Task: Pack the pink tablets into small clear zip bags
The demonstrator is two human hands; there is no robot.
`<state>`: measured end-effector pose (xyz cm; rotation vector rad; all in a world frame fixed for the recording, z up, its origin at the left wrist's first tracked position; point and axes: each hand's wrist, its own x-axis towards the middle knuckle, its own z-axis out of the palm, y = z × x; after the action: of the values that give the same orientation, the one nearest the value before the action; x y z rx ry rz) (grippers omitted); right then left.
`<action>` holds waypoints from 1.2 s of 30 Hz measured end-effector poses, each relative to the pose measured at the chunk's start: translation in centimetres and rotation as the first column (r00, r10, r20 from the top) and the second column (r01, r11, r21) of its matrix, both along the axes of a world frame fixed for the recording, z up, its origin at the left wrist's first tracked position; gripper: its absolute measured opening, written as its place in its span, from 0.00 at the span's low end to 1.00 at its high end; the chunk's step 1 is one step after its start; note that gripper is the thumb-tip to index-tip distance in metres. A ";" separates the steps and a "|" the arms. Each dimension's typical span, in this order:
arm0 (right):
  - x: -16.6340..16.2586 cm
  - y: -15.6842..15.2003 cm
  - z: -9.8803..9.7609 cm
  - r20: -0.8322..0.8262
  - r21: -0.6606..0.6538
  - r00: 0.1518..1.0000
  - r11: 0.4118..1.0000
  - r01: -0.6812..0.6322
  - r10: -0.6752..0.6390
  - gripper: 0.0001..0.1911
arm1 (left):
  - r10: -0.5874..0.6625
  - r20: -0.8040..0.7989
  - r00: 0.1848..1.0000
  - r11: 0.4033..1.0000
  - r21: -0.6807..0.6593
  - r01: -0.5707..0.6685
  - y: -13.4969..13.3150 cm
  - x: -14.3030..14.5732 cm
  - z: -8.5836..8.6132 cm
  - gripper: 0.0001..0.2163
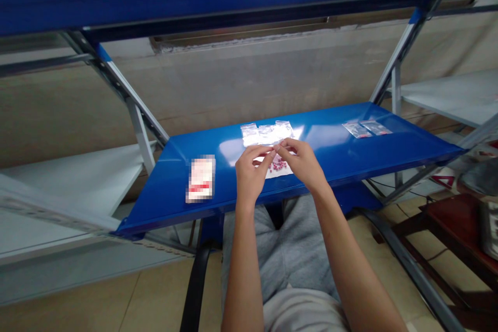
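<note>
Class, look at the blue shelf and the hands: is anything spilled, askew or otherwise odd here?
Nothing is plainly wrong. Small red beads lie loose on a white sheet under the hands, not scattered. The two bags at right sit slightly angled.

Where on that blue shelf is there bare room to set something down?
Bare blue shelf lies between the middle clear bags and the two bags at right, also left of the blurred packet. Crowded around both hands.

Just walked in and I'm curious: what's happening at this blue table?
A seated person holds a small clear bag between both hands, left hand and right hand, just above the blue table. Small red pieces lie below it. More clear bags lie behind, two bags to the right, and a blurred packet at left.
</note>
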<state>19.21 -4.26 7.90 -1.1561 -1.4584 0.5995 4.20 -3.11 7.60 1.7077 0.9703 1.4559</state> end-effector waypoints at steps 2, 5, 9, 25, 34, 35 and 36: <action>0.0 0.0 0.0 0.000 0.002 1.000 1.000 0.008 -0.008 0.19 | 0.007 -0.013 1.000 1.000 0.016 -0.007 0.0 0.0 0.0 0.08; 0.0 0.1 -0.1 -0.006 0.000 1.000 1.000 0.011 -0.011 0.19 | -0.003 -0.036 0.999 1.000 0.020 0.004 0.0 -0.1 0.0 0.08; 0.0 0.1 -0.2 -0.008 0.000 1.000 1.000 0.019 -0.019 0.18 | -0.021 -0.042 0.999 1.000 -0.008 0.021 0.2 -0.1 -0.2 0.08; 0.2 0.0 -0.3 0.033 0.001 0.999 1.000 0.028 -0.028 0.16 | 0.061 -0.163 0.985 0.996 0.070 -0.050 0.1 0.0 -0.4 0.06; 0.6 0.1 -0.3 0.167 0.009 0.985 0.999 0.038 -0.039 0.11 | 0.194 -0.331 0.923 0.967 0.225 -0.122 -0.2 0.4 -0.2 0.07; 0.6 0.0 -0.3 0.180 0.017 0.983 0.999 0.033 -0.035 0.10 | 0.202 -0.339 0.919 0.965 0.229 -0.127 -0.3 0.4 -0.2 0.07; 0.6 0.0 -0.2 0.189 0.026 0.981 0.999 0.028 -0.033 0.10 | 0.206 -0.343 0.917 0.964 0.232 -0.130 -0.3 0.4 -0.2 0.07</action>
<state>19.85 -4.28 7.66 -1.2417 -1.6012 0.4597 4.64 -3.40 7.42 2.1449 1.2242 1.4130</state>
